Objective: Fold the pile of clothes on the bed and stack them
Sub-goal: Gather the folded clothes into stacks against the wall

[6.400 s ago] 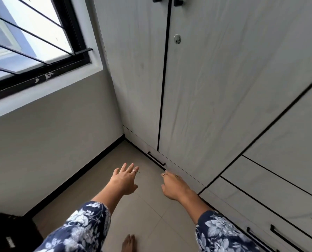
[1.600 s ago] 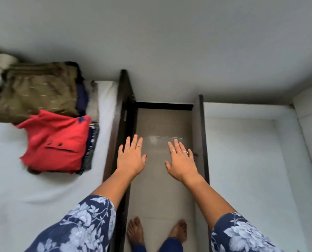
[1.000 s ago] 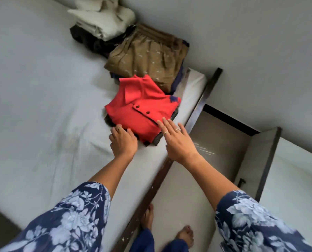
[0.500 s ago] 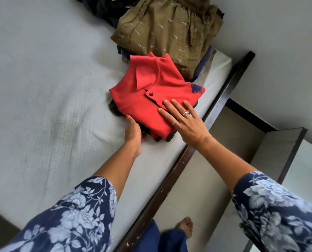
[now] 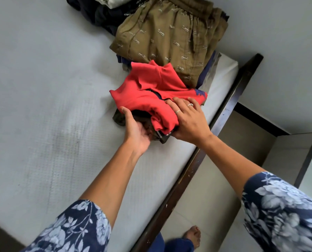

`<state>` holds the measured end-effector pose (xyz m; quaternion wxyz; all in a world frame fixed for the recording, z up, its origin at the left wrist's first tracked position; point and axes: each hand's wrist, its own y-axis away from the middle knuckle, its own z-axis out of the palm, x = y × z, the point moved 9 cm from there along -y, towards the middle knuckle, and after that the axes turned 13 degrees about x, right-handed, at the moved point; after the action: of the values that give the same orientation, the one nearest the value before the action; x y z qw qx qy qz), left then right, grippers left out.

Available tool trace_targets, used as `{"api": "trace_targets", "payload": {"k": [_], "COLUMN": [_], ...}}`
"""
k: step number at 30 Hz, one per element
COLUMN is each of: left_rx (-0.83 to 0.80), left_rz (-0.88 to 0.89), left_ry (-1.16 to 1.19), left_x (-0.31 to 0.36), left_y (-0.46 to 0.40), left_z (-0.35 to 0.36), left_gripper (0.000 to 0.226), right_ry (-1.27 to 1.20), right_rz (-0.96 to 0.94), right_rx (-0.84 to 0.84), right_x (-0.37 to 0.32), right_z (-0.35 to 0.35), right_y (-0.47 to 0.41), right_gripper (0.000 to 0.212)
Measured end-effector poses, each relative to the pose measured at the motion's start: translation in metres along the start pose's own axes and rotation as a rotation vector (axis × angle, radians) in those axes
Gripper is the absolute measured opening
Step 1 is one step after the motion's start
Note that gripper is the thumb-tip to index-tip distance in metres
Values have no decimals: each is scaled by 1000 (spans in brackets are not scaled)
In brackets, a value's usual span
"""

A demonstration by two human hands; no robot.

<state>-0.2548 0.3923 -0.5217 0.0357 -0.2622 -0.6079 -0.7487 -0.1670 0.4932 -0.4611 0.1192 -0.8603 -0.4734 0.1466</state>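
A folded red polo shirt (image 5: 148, 91) tops a small stack of dark clothes near the bed's right edge. My left hand (image 5: 136, 129) reaches under the stack's near left side, thumb against the red shirt, fingers hidden below the dark garments. My right hand (image 5: 188, 119) lies on top of the red shirt at its near right corner, fingers curled over the edge. The stack's near side is lifted and bunched. Behind it lies a folded olive patterned garment (image 5: 169, 37) on other folded clothes.
The white bed sheet (image 5: 42, 106) spreads wide to the left. A dark pile with a pale garment (image 5: 106, 8) sits at the far edge. The dark wooden bed frame (image 5: 197, 160) runs along the right, with tiled floor and a dark-edged panel (image 5: 306, 157) beyond.
I turned from the wardrobe to the bed. My left hand slid under the stack and my right hand closed over the red shirt's corner; the stack's near side has risen and crumpled.
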Motion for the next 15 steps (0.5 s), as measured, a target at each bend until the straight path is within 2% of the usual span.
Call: {"api": "trace_targets", "payload": {"k": [2, 5, 6, 10, 13, 15], "left_rx": [-17, -41, -28, 34, -107, -135], "left_rz": [34, 72, 79, -12, -104, -105], "left_ry": [0, 134, 190, 259, 231, 300], "left_x": [13, 27, 29, 3, -12, -14], "left_y": [5, 12, 13, 26, 59, 86], "left_z": [-3, -14, -19, -28, -4, 5], "left_gripper": [93, 47, 41, 38, 43, 44], "right_ry": [-58, -179, -200, -157, -122, -109], "right_rz": [43, 150, 185, 162, 60, 28], "right_rx": [12, -2, -11, -42, -140, -201], "right_x": [-3, -10, -12, -26, -45, -52], "right_z": [-11, -34, -42, -77, -99, -113], "right_y": [-16, -39, -45, -55, -43, -27], "right_gripper": [82, 82, 79, 72, 80, 83]}}
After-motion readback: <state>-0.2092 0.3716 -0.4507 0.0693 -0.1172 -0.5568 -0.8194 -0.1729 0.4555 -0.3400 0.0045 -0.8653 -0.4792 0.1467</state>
